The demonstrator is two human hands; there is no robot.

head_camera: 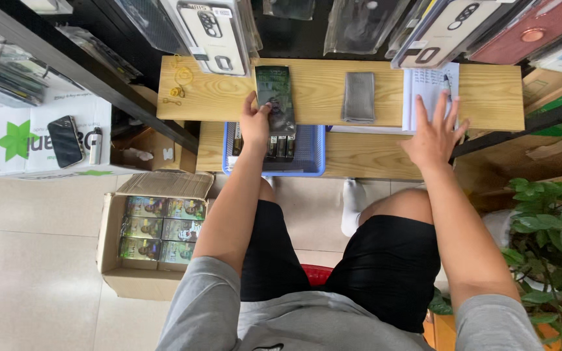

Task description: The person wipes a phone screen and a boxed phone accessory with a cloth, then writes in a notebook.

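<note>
My left hand (pixel 254 122) grips the lower left edge of a dark flat packaged item (pixel 276 97) lying on a narrow wooden shelf (pixel 320 97). My right hand (pixel 436 130) is spread open, fingers apart, resting on a white notebook (pixel 424 91) with a pen (pixel 447 84) on it at the shelf's right. A grey flat pouch (pixel 359 97) lies between the two hands. Below the shelf sits a blue basket (pixel 317 153) holding several dark packages.
An open cardboard box (pixel 154 240) of green packs stands on the tiled floor at left. A white box (pixel 47 136) bears a black phone and a small device. Hanging phone cases (pixel 216 32) line the top. A potted plant (pixel 554 240) is at right.
</note>
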